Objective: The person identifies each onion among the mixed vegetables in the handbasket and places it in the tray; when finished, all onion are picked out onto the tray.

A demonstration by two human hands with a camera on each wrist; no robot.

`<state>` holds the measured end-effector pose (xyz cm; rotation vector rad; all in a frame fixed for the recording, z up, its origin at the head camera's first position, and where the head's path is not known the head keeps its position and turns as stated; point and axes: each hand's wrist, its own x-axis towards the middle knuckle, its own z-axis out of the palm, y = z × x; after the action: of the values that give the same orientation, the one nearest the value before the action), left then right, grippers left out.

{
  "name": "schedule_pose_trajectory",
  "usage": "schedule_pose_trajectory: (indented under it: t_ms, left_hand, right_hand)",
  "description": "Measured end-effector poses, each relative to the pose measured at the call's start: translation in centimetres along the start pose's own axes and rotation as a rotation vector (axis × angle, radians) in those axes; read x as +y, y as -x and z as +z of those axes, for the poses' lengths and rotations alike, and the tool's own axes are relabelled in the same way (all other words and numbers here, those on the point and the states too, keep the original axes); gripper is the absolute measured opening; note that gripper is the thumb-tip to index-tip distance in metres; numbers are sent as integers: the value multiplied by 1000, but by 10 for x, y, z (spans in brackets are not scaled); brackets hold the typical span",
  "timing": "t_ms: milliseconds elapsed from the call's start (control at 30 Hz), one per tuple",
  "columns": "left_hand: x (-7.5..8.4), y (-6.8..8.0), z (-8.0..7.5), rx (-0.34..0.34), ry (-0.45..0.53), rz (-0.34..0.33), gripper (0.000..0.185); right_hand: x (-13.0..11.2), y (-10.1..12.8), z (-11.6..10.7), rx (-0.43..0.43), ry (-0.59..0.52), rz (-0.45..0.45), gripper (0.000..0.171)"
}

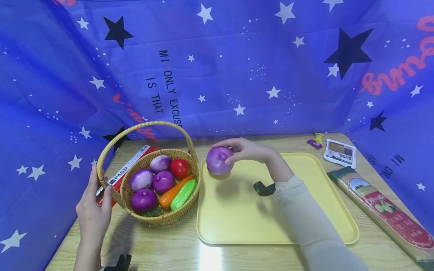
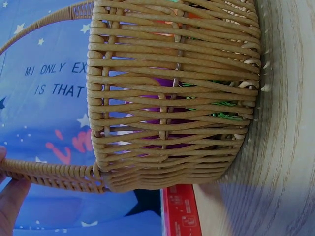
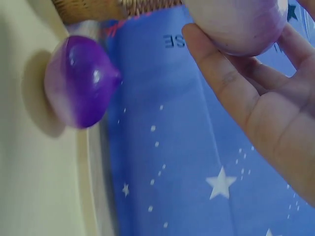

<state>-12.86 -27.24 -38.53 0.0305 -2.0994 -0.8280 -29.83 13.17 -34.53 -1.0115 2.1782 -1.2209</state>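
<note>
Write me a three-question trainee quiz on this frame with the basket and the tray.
1. Multiple choice: what does the right hand grip? A) a tomato B) a purple onion C) a carrot
2. True or false: the basket stands on the yellow tray.
3. Count: in the head view, how many basket onions, pale or dark purple, lie inside the basket?
Key:
1. B.
2. False. It stands on the table, left of the tray, with the left hand at its handle.
3. Four.
</note>
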Motion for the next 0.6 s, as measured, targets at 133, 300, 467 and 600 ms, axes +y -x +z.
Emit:
schedule_pose_trajectory:
  t_ms: [133, 300, 467, 600]
  left_hand:
    - [1, 0, 0, -6, 9, -5, 74]
    - [1, 0, 0, -7, 7, -3, 74]
    - [1, 0, 0, -10, -3, -4, 75]
    - [1, 0, 0, -10, -4, -5, 75]
  right_hand:
    - [12, 10, -4, 58, -37, 50, 57]
    - [27, 19, -8, 132, -55, 104, 58]
    - [39, 27, -13, 186, -51, 123, 61]
    - [50, 32, -16, 221, -63, 145, 64]
